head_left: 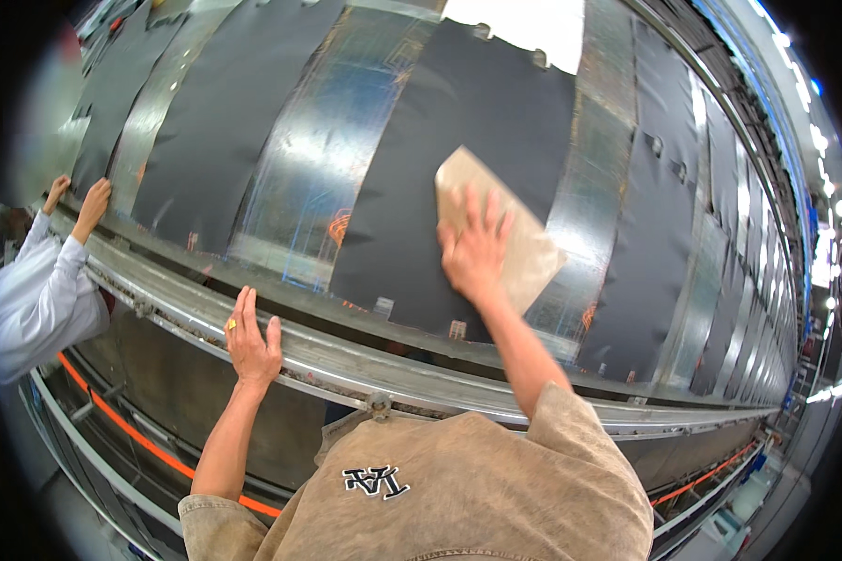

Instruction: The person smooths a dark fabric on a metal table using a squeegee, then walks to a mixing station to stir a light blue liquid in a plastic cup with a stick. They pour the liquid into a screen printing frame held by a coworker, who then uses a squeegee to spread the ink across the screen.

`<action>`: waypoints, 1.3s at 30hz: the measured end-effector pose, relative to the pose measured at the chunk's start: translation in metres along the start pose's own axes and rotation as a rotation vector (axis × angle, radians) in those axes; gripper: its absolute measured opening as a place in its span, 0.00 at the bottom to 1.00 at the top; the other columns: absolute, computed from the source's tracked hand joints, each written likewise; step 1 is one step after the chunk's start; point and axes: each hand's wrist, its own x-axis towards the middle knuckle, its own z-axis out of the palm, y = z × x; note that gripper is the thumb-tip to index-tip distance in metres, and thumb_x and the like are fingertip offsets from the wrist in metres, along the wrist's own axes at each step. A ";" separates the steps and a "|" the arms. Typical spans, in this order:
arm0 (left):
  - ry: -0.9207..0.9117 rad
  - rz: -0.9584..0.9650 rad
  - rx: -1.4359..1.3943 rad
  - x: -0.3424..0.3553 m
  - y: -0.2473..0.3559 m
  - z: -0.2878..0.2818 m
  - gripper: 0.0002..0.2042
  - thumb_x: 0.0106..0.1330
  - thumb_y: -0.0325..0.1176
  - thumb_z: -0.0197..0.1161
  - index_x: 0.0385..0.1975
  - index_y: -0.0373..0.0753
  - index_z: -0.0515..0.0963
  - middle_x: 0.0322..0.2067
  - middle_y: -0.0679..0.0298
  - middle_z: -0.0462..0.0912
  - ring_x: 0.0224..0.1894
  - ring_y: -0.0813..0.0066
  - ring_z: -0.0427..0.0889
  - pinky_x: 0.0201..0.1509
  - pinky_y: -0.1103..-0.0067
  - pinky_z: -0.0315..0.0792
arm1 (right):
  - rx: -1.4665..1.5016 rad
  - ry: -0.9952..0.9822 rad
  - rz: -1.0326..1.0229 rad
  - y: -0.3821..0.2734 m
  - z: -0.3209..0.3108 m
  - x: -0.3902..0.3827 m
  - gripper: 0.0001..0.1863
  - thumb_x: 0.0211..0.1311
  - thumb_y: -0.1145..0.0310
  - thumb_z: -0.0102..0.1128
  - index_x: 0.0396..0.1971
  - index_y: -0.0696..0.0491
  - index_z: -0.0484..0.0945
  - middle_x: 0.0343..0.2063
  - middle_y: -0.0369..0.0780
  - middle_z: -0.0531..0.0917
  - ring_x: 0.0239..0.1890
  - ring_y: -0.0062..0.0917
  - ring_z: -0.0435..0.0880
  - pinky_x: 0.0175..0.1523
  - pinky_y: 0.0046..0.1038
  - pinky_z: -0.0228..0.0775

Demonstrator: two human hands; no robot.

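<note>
On the bench [290, 187], we are working over a dark panel [500, 93].
A tan sheet [526, 257] is lying over it under our right hand [477, 248], spreading open and visibly gripping nothing; our left hand [254, 346] is resting loosely open, empty. Laying looks done; we are seemingly mid-pressing, the remainder unclear.

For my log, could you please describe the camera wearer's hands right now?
Left hand: open, on the metal rail.
Right hand: open, flat on the tan sheet.
</note>
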 end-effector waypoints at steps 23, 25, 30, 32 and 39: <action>0.047 -0.006 0.025 -0.007 0.004 -0.002 0.26 0.66 0.41 0.59 0.61 0.35 0.68 0.64 0.53 0.66 0.60 0.51 0.70 0.64 0.61 0.61 | 0.056 -0.030 0.195 0.015 0.008 0.123 0.35 0.75 0.45 0.32 0.69 0.55 0.62 0.75 0.34 0.50 0.77 0.40 0.41 0.77 0.51 0.27; 0.062 0.005 0.027 -0.005 0.003 -0.003 0.25 0.66 0.41 0.60 0.59 0.34 0.70 0.64 0.52 0.67 0.60 0.53 0.71 0.63 0.61 0.61 | 0.052 0.019 0.190 0.008 0.016 0.113 0.35 0.75 0.45 0.33 0.70 0.55 0.60 0.75 0.35 0.51 0.77 0.40 0.41 0.77 0.51 0.27; 0.072 -0.002 0.043 -0.005 0.002 0.001 0.24 0.66 0.43 0.60 0.59 0.36 0.70 0.64 0.54 0.67 0.56 0.53 0.74 0.62 0.62 0.63 | 0.015 -0.040 0.109 -0.029 0.017 0.064 0.36 0.75 0.45 0.34 0.71 0.56 0.56 0.75 0.35 0.52 0.76 0.42 0.43 0.76 0.53 0.28; 0.043 -0.031 0.039 -0.005 0.005 -0.001 0.25 0.67 0.45 0.59 0.58 0.36 0.70 0.63 0.53 0.67 0.59 0.55 0.73 0.63 0.63 0.62 | -0.039 -0.106 0.072 -0.045 0.019 0.043 0.36 0.75 0.45 0.34 0.72 0.56 0.54 0.75 0.35 0.52 0.76 0.43 0.44 0.76 0.54 0.28; 0.094 -0.015 0.023 -0.007 0.001 0.005 0.25 0.66 0.43 0.60 0.59 0.36 0.70 0.63 0.53 0.67 0.59 0.53 0.72 0.62 0.62 0.63 | 0.133 -0.039 -0.037 -0.083 0.020 -0.019 0.33 0.76 0.46 0.33 0.65 0.57 0.68 0.75 0.32 0.52 0.76 0.42 0.43 0.76 0.53 0.26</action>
